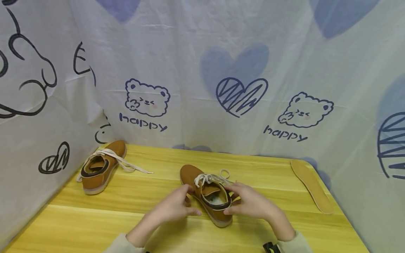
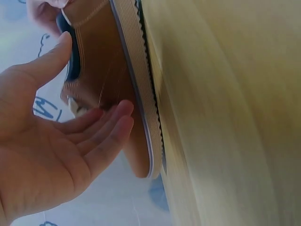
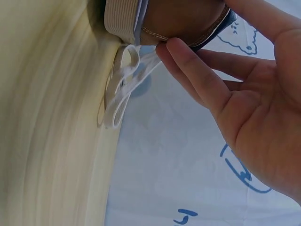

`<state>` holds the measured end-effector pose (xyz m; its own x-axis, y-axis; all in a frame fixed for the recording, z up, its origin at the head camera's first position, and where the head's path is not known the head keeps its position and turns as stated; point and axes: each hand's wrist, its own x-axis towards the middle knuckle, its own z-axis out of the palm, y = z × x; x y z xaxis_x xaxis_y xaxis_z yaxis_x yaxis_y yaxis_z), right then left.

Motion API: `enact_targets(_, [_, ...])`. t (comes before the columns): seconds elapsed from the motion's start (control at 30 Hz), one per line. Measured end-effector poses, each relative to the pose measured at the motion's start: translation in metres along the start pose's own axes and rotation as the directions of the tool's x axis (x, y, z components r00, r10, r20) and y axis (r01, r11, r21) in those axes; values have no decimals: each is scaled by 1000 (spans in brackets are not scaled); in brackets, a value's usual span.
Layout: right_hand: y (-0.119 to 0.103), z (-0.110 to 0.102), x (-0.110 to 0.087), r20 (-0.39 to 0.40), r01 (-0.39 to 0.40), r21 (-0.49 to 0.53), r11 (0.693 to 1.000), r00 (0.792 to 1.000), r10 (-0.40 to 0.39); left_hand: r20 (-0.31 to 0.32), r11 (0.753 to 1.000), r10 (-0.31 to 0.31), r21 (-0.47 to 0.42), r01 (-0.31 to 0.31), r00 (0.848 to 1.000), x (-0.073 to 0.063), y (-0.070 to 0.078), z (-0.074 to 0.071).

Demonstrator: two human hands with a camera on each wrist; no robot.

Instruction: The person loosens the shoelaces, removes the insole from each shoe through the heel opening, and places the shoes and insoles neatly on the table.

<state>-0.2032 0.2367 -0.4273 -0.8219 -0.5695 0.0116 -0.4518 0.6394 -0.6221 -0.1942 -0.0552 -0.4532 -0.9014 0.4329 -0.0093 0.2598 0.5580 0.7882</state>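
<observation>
A brown lace-up shoe stands on the table between my hands, its toe aimed away and to the left. Its pale laces are tied, with loops falling to the right side. My left hand is at the shoe's left side, fingers relaxed along the upper; in the left wrist view the thumb is near the dark collar. On the other side, the fairly straight fingers of my right hand touch the upper near the heel, thumb by the collar. Neither hand visibly grips it.
Another brown shoe stands at the table's back left, its pale laces loose and trailing right. A tan insole lies near the right edge. Printed white cloth hangs behind and beside the yellow wood-grain table.
</observation>
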Motion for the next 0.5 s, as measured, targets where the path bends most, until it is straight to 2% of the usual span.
enact_targets(0.13, [-2, 4, 2, 2, 4, 21, 1000, 1000, -4, -33, 1000, 8, 0, -8, 999, 3, 0, 6])
enact_targets(0.37, [-6, 15, 7, -1, 10, 168, 986, 1000, -10, -71, 998, 54, -37, -57, 996, 15, -3, 12])
enact_targets(0.5, [-8, 23, 11, -22, 26, 159, 987, 999, -23, -52, 991, 115, -68, -119, 992, 25, -5, 11])
